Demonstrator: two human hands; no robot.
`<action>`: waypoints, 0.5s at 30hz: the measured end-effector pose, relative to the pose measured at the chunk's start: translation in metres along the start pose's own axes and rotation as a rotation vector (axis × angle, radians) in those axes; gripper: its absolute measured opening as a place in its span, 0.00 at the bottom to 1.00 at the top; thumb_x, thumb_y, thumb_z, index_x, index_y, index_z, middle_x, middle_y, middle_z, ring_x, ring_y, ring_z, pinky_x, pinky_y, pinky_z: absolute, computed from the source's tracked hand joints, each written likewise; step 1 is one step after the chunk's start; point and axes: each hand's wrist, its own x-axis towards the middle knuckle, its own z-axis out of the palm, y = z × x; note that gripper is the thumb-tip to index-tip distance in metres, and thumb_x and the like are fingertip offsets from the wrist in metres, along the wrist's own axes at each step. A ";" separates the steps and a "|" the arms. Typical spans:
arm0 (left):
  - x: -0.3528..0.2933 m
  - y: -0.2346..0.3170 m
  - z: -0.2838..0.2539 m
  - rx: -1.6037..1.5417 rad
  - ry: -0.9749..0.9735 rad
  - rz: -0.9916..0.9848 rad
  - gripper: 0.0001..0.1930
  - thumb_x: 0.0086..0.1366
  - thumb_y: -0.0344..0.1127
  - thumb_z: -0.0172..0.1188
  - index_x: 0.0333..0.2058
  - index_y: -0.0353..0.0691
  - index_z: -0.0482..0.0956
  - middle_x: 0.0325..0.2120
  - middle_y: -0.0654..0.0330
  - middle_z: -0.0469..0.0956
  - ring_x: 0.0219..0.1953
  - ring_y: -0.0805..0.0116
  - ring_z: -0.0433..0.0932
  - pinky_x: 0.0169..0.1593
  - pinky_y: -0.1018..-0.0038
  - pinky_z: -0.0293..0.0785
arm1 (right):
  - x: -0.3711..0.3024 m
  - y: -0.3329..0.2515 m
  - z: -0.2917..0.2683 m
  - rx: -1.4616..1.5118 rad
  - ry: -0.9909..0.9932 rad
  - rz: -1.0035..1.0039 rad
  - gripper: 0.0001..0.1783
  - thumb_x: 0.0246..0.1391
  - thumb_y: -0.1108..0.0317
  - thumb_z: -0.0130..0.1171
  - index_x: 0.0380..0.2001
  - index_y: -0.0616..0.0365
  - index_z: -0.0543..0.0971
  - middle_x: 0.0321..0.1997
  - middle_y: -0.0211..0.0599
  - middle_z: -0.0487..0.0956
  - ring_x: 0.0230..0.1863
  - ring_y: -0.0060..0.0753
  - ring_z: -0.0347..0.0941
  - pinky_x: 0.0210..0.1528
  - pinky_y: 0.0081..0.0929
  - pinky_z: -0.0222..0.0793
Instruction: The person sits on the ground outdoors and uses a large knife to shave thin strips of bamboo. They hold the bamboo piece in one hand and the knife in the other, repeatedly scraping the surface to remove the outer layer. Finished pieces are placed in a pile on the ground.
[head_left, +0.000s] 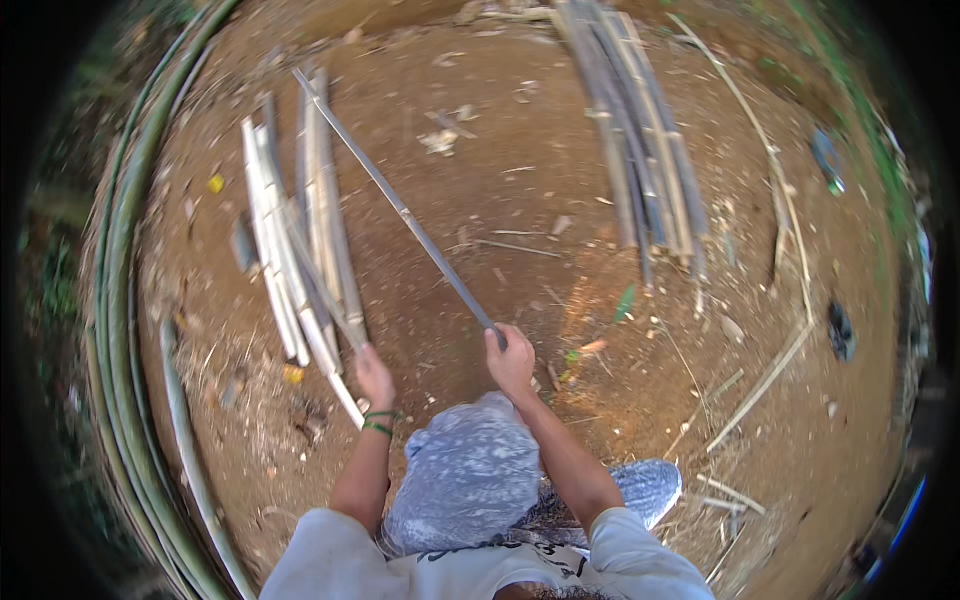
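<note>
My right hand (512,362) is closed round the near end of a long, thin grey bamboo strip (405,213). The strip slants away to the far left, and a pale node marks its middle. At the near end of the left pile, my left hand (375,380) has its fingers closed on another bamboo strip (318,275), which lies across the pile. That pile holds white-faced split bamboo pieces (272,240) and tan split bamboo pieces (325,200) side by side on the ground. A green band circles my left wrist.
Several long bamboo pieces (650,140) lie in a bundle at the far right. Green bamboo poles (125,290) run along the left edge. A thin bent stick (790,200), a dark object (841,331) and a blue object (828,160) lie on the right. Shavings and leaves dot the brown soil.
</note>
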 end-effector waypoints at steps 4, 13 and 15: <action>-0.009 -0.010 0.011 0.086 0.058 0.038 0.33 0.76 0.57 0.41 0.53 0.26 0.73 0.49 0.40 0.77 0.52 0.48 0.73 0.58 0.61 0.65 | 0.035 0.039 -0.070 -0.085 0.275 -0.022 0.11 0.58 0.65 0.61 0.38 0.62 0.81 0.33 0.49 0.79 0.34 0.50 0.78 0.36 0.42 0.73; -0.021 -0.004 0.004 0.045 0.015 0.021 0.29 0.78 0.54 0.36 0.45 0.30 0.74 0.37 0.52 0.75 0.41 0.61 0.71 0.50 0.66 0.66 | 0.177 0.096 -0.165 -0.469 0.586 -0.099 0.14 0.61 0.65 0.56 0.44 0.65 0.79 0.37 0.56 0.80 0.38 0.58 0.78 0.42 0.49 0.73; -0.016 -0.013 -0.002 -0.013 0.044 0.060 0.28 0.78 0.53 0.36 0.45 0.30 0.74 0.37 0.52 0.75 0.41 0.60 0.71 0.50 0.65 0.66 | 0.206 0.102 -0.170 -0.497 0.537 -0.045 0.14 0.59 0.68 0.56 0.46 0.64 0.78 0.40 0.57 0.79 0.42 0.59 0.77 0.45 0.50 0.72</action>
